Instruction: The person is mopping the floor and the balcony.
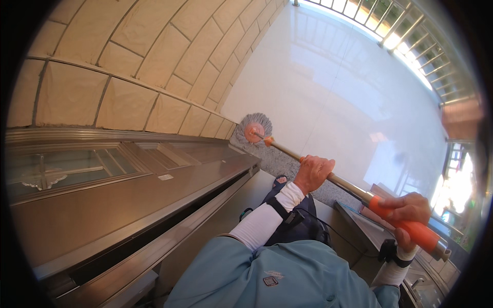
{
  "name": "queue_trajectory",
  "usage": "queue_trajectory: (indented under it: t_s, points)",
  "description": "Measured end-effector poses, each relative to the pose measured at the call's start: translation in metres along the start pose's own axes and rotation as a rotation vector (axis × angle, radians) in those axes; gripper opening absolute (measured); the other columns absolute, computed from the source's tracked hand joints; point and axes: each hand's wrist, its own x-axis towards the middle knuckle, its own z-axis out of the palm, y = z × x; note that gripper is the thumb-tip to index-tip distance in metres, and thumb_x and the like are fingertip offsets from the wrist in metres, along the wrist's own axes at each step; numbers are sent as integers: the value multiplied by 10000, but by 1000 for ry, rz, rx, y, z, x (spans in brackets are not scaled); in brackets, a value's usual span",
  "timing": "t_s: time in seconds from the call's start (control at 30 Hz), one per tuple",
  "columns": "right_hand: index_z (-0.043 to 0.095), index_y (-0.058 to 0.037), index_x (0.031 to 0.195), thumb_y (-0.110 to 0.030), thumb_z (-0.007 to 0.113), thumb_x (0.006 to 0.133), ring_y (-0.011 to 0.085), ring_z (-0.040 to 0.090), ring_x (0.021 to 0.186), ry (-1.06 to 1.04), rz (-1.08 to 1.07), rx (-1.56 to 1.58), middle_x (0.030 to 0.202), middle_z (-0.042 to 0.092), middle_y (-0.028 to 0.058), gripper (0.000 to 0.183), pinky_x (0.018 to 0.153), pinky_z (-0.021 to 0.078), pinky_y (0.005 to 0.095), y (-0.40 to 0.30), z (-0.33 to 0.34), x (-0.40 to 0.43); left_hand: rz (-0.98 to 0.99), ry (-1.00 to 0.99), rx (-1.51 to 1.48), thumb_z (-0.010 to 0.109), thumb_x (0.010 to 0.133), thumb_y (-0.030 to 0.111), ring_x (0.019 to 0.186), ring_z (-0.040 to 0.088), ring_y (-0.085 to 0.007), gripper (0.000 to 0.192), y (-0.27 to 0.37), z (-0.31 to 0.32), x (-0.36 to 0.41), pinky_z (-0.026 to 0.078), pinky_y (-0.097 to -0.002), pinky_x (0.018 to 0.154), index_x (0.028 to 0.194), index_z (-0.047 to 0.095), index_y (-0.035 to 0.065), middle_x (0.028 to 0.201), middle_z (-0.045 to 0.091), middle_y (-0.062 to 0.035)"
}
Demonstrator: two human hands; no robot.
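Observation:
A spin mop reaches diagonally across the view, with a metal pole (348, 186) and a thick orange handle grip (418, 233). My left hand (314, 174) is wrapped around the middle of the pole. Around the orange grip, near its upper end, my right hand (408, 211) is closed. At the far end, the round mop head (252, 130) has grey strands spread about a pinkish-orange disc. It rests in the corner where the speckled stone threshold (283, 161) meets the stone-block wall (169, 115) and the door frame.
Beyond the threshold lies a glossy pale tiled floor (327, 88), bounded by a metal railing (381, 42). A brown metal door (127, 204) with glass panes stands at left. Another door leaf (364, 221) is to the right. My sandalled foot (280, 180) is by the threshold. A black cable (335, 233) runs between my wrists.

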Motion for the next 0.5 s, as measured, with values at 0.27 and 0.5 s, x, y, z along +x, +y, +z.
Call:
queue_trajectory:
  t_s: [0.27, 0.5]
  points:
    - [637, -72, 825, -247, 608, 792, 276, 690, 679, 74, 89, 192, 874, 747, 138, 181, 672, 523, 366, 26, 27, -46, -66, -95, -184, 773, 753, 404, 727, 600, -323, 349, -7, -8, -30, 457, -421, 755, 789, 631, 87, 692, 582, -113]
    - [640, -32, 809, -195, 636, 721, 265, 712, 658, 115, 69, 152, 866, 739, 175, 185, 553, 532, 294, -9, 28, -79, -141, -417, 57, 764, 744, 313, 744, 588, -388, 328, -51, 29, -66, 470, -470, 669, 672, 536, 89, 692, 576, -138]
